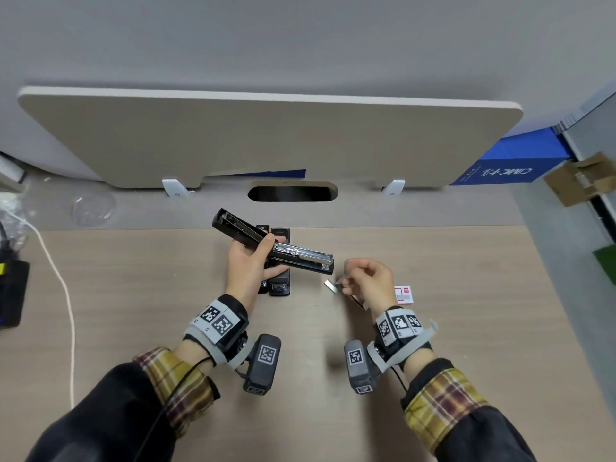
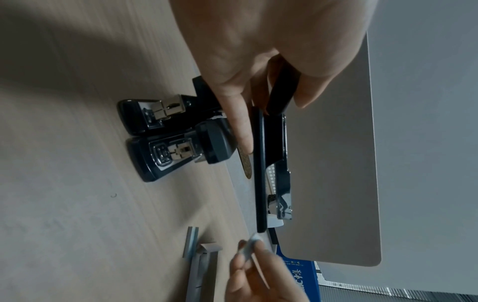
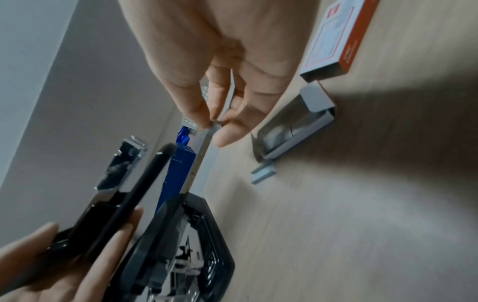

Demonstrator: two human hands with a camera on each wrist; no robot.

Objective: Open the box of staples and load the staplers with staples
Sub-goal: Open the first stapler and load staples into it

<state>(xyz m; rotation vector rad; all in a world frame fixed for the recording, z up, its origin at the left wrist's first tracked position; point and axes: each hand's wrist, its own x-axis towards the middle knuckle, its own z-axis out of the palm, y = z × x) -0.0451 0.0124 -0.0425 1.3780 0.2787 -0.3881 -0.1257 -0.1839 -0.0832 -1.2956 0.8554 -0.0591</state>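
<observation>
The left hand [image 1: 248, 261] grips an opened black stapler [image 1: 273, 246] above the desk [image 1: 433, 345], its metal magazine exposed and pointing right. The right hand [image 1: 370, 280] pinches a strip of staples [image 3: 227, 98] between thumb and fingers, just right of the stapler's front end. Two further staplers [image 2: 165, 139] lie on the desk beneath the held one. The opened staple box [image 3: 333, 38] and its tray [image 3: 292, 130] lie at the right, with a loose strip [image 3: 264, 172] beside the tray.

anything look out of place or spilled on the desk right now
One small thing: a loose strip of staples lies on the desk just outside the open tray of the staple box, not in it. A tiny stray staple also sits near the two closed staplers. Nothing looks damaged.
</observation>
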